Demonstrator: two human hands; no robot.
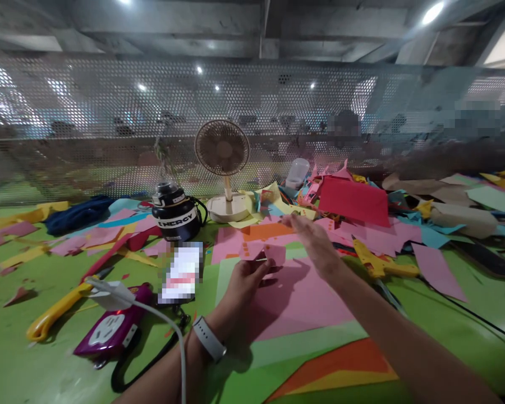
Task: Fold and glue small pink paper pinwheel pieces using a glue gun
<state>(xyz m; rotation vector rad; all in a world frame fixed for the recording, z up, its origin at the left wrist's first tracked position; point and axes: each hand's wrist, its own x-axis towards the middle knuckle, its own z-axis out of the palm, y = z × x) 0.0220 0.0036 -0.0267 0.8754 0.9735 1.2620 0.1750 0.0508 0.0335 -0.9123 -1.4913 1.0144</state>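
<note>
My left hand (244,285), with a white watch band at its wrist, pinches a small piece of pink paper (252,251) between thumb and fingers. Beneath it lies a large pink sheet (307,306) on top of pale green paper (340,332). My right hand (313,242) hovers over the far side of the sheets, fingers stretched out and nothing visible in them. Just beyond its fingertips are an orange paper strip (263,231) and some yellow paper scraps (305,212).
A small fan (222,148) and a dark bottle (174,216) stand at the back. On the left are a phone (180,275), a purple device (113,325) with a cable and a yellow-handled tool (56,314). A yellow glue gun (379,264) and a red paper pile (353,201) lie right.
</note>
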